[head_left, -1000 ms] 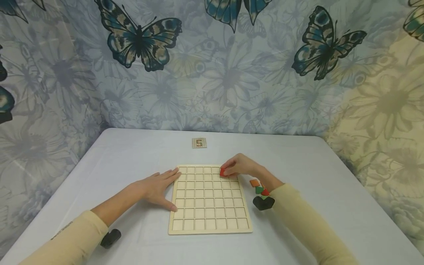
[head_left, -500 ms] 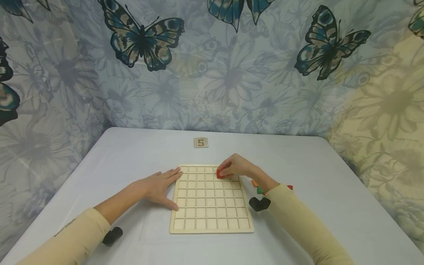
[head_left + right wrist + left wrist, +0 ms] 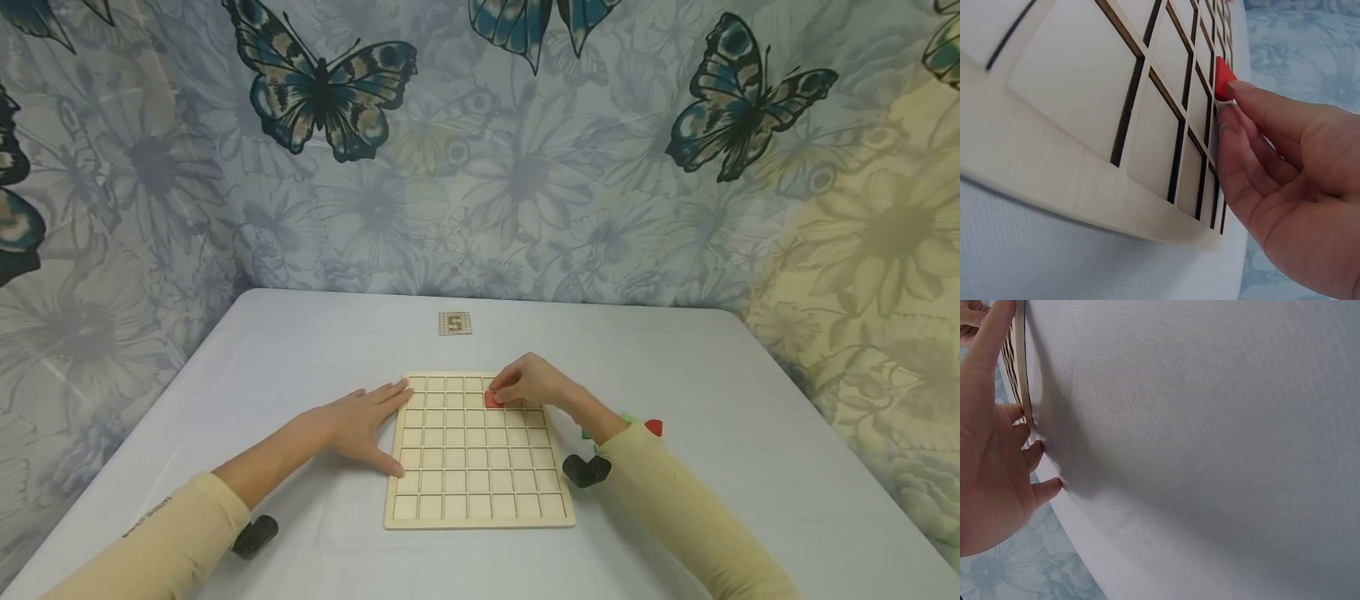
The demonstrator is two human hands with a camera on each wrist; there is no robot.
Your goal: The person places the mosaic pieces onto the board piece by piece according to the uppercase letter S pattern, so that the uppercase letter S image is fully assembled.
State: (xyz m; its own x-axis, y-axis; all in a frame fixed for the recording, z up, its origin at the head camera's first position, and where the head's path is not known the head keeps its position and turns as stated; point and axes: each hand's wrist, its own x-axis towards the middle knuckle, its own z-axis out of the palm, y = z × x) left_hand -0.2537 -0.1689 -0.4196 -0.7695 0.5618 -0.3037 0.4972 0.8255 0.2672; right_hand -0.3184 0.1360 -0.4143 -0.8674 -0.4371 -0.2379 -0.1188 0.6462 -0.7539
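On brd (image 3: 477, 458) — red pc (image 3: 492, 401) in R hand (image 3: 532, 382)

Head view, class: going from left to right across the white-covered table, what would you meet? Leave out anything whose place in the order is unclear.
The person's bare left grip → small square tan card with a brown figure → flat red tile → bare right grip → small red piece.

Left sleeve (image 3: 153, 540), lower left of the head view: pale yellow, bearing small dark print (image 3: 147, 517), illegible. Right sleeve (image 3: 690, 515), lower right: same pale yellow. Rounded black units sit near both cuffs: left unit (image 3: 256, 537), oblong; right unit (image 3: 587, 472), notched along its top.
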